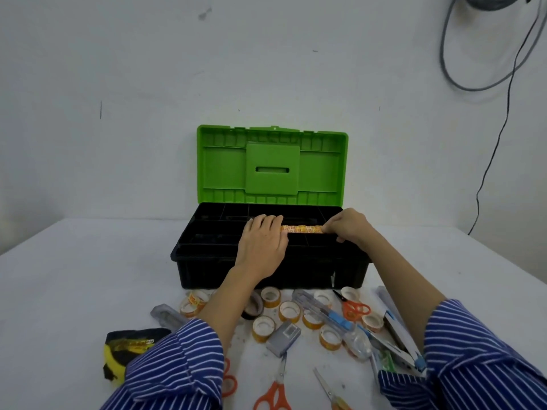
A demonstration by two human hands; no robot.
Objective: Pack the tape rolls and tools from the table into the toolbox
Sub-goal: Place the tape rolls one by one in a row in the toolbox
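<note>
Both hands, left hand [262, 244] and right hand [346, 227], are gripping a row of tape rolls [302, 229] with curled fingers, lowering it into the toolbox [266, 273] tray, probably needing a gentle release next.

Black toolbox [266, 273] on white table [74, 291], green lid [272, 164] standing open against wall. Left hand [262, 244] and right hand [347, 226] holding a row of orange-printed tape rolls [302, 229] over the divided tray. Loose tape rolls [289, 310], orange-handled scissors [273, 393] and grey box [283, 338] lying in front of toolbox.
</note>
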